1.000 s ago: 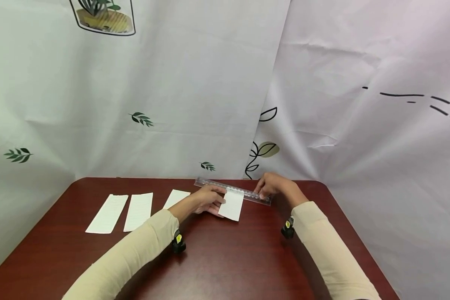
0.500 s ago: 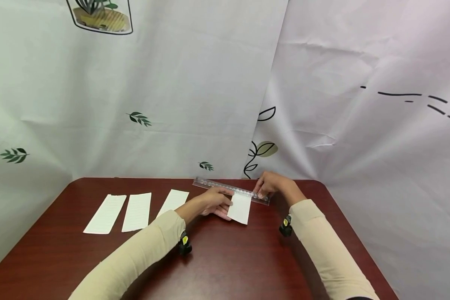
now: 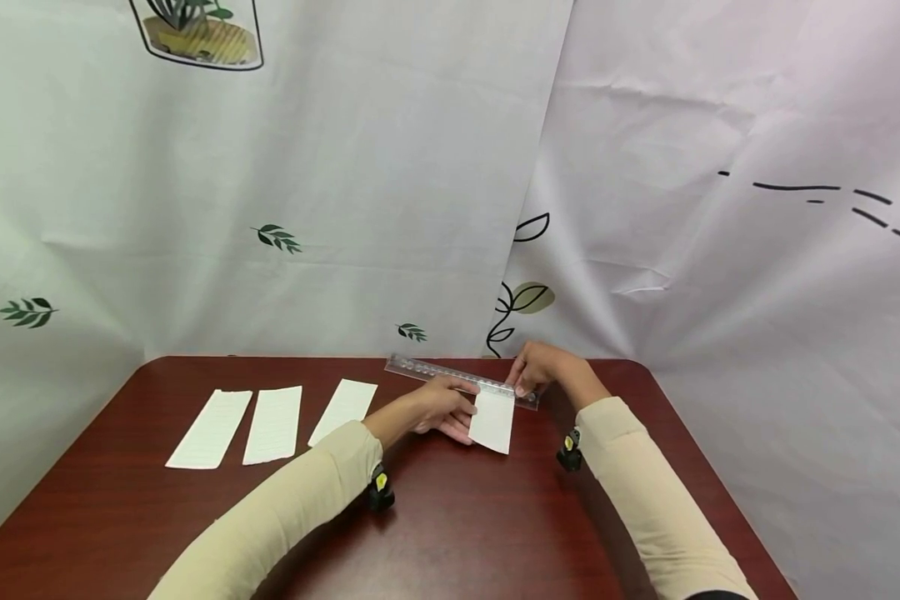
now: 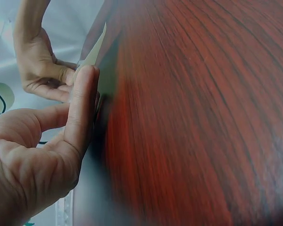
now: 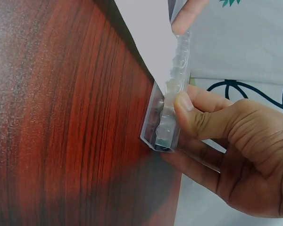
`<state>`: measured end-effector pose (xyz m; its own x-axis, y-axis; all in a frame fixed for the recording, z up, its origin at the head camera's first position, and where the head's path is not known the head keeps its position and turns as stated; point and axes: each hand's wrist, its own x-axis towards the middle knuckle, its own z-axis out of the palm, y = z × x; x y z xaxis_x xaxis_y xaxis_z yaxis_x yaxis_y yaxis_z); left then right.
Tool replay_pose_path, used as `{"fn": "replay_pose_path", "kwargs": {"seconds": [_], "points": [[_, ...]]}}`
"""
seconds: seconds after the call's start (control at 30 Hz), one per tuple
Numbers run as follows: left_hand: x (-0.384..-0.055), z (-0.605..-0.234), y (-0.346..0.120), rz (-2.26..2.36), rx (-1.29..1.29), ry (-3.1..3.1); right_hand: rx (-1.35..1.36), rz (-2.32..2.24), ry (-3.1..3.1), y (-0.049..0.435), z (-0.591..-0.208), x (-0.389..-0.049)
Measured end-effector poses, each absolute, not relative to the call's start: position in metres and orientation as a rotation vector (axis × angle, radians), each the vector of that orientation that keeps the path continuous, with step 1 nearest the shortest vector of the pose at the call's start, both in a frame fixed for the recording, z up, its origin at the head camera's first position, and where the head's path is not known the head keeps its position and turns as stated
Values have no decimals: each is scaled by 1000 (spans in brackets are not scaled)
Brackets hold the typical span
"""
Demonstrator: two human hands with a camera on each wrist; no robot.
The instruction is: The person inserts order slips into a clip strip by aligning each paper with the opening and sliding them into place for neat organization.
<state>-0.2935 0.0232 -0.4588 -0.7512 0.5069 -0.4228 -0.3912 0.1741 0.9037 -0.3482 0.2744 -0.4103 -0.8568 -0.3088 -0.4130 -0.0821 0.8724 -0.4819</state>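
Observation:
My left hand holds a white piece of paper by its left side, with the thumb and fingers on the sheet in the left wrist view. The paper's far edge lies along a long clear plastic strip that has a row of rounded bumps. My right hand pinches this strip near its right end. In the right wrist view the thumb presses on the strip's top beside the paper's corner, and other fingers reach underneath. The paper's near end tilts down toward the table.
Left of the hands, several white paper strips lie apart on the dark red wooden table: one at far left, another beside it, and a third partly behind the left sleeve. A white patterned curtain hangs behind the table.
My left hand has moved right with the paper, sliding it along the plastic strip toward my right hand. The right hand keeps its hold on the strip's end, almost still.

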Motion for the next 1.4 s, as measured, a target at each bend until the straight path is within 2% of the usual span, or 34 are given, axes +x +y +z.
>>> {"fn": "replay_pose_path", "kwargs": {"seconds": [1.4], "points": [[-282,-449,51,1548,181,1845,-281,-632,2535,276,-409,-346]]}}
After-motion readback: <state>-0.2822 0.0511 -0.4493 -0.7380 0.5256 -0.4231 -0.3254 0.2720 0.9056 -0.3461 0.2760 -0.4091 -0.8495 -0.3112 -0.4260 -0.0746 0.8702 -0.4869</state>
